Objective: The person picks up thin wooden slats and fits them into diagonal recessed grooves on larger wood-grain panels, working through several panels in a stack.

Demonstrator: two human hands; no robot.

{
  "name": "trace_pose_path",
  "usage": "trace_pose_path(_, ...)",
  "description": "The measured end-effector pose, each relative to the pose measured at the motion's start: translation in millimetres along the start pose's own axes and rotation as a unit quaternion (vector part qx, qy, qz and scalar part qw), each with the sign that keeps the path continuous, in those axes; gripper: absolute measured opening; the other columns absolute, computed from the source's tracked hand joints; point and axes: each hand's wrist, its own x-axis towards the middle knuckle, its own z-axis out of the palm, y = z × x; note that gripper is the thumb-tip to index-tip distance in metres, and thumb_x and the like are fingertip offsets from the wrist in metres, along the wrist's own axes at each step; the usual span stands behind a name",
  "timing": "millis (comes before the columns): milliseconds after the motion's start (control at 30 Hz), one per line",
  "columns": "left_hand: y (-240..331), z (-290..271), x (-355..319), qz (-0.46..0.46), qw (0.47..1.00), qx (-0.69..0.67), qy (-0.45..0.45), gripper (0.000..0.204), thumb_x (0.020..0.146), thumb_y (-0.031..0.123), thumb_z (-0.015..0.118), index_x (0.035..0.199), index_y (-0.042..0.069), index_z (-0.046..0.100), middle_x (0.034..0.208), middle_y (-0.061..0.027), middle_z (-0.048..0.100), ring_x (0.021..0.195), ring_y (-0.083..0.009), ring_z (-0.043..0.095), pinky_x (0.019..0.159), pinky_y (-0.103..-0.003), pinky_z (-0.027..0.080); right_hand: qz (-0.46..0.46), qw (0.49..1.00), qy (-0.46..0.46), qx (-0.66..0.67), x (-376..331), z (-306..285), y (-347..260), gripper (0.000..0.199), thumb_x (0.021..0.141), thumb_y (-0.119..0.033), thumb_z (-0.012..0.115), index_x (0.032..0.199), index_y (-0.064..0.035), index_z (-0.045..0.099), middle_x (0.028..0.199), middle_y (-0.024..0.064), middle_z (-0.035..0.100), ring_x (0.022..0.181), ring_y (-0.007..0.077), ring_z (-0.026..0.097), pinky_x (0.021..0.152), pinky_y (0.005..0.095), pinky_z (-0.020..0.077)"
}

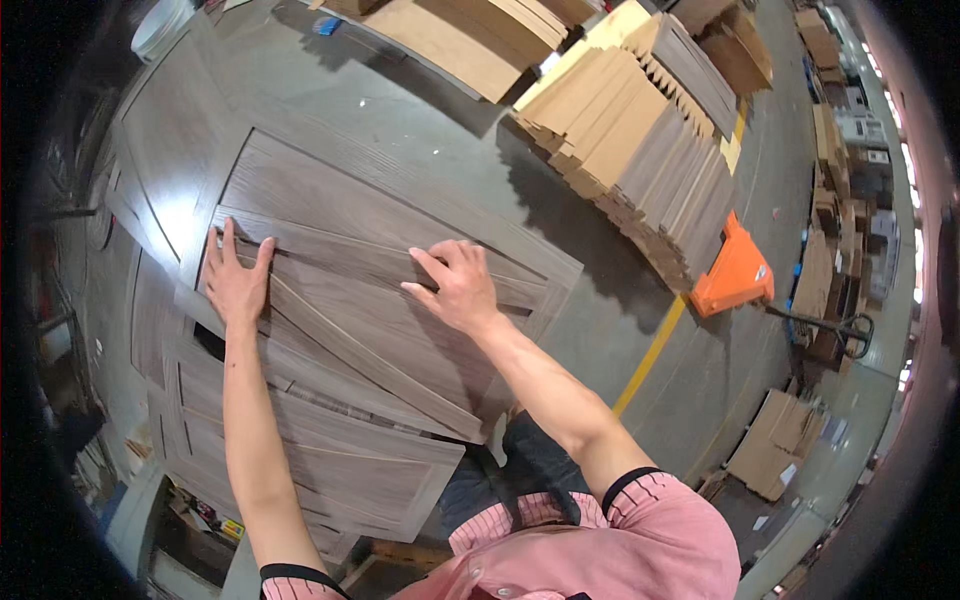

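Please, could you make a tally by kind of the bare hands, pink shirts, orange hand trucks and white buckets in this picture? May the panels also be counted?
Bare hands: 2, left hand and right hand
Pink shirt: 1
Orange hand truck: 1
White bucket: 1
Total: 5
The grey-brown panels overlap, so I cannot count them surely.

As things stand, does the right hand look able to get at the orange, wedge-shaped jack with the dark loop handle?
Probably not without stepping closer: the right hand is over the grey-brown wood-grain panel, with grey floor between that panel and the orange jack.
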Motion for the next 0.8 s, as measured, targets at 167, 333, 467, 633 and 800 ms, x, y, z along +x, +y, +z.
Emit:
trace_pose_path(167,20.7,2.9,-12.6,-0.017,1.000,-0.021,-0.004,0.087,0.088,0.071,0.064,0.162,0.033,0.036,0.169,-0.0053,0.030,0.151,-0.0368,0.032,0.120,-0.059,0.029,-0.028,0.999,0.001,0.030,-5.2,-7.0,26.7,0.049,0.084,-0.038,0.083,0.124,-0.0128,0.069,0.108,0.0020,0.057,0.103,0.0228,0.054,0.092,0.0411,0.0413)
trace_pose_path(333,18.1,3.9,-7.5,-0.012,1.000,-0.018,0.006,0.085,0.088,0.070,0.065,0.161,0.034,0.038,0.169,-0.0050,0.030,0.151,-0.0355,0.031,0.119,-0.060,0.030,-0.017,0.999,0.002,0.039,-2.9,-2.8,30.5,0.049,0.084,-0.037,0.083,0.123,-0.0125,0.070,0.108,0.0020,0.058,0.104,0.0228,0.054,0.095,0.0421,0.0406)
trace_pose_path(467,17.4,2.3,-9.0,-0.002,1.000,-0.029,-0.001,0.084,0.087,0.070,0.066,0.160,0.036,0.039,0.168,-0.0046,0.031,0.151,-0.0343,0.031,0.119,-0.059,0.030,0.008,0.999,-0.008,0.050,-5.1,-5.1,30.4,0.049,0.083,-0.038,0.083,0.124,-0.0146,0.070,0.108,0.0015,0.059,0.105,0.0227,0.055,0.098,0.0426,0.0399)
trace_pose_path(633,1.3,-8.0,-15.0,0.005,0.999,-0.017,0.033,0.083,0.087,0.067,0.069,0.158,0.032,0.044,0.166,-0.0077,0.034,0.150,-0.0350,0.034,0.120,-0.053,0.030,-0.008,0.998,-0.026,0.053,-0.6,0.2,20.7,0.046,0.083,-0.035,0.084,0.123,-0.0177,0.072,0.107,0.0014,0.062,0.107,0.0229,0.058,0.097,0.0434,0.0412)
trace_pose_path(800,40.8,-14.3,-16.7,-0.035,0.998,-0.050,-0.021,0.090,0.085,0.067,0.070,0.160,0.028,0.039,0.170,-0.0080,0.026,0.154,-0.0357,0.026,0.123,-0.059,0.024,-0.010,1.000,-0.014,0.005,2.3,-12.5,23.7,0.041,0.082,-0.029,0.084,0.121,-0.0194,0.074,0.108,-0.0007,0.064,0.108,0.0242,0.058,0.096,0.0455,0.0412)
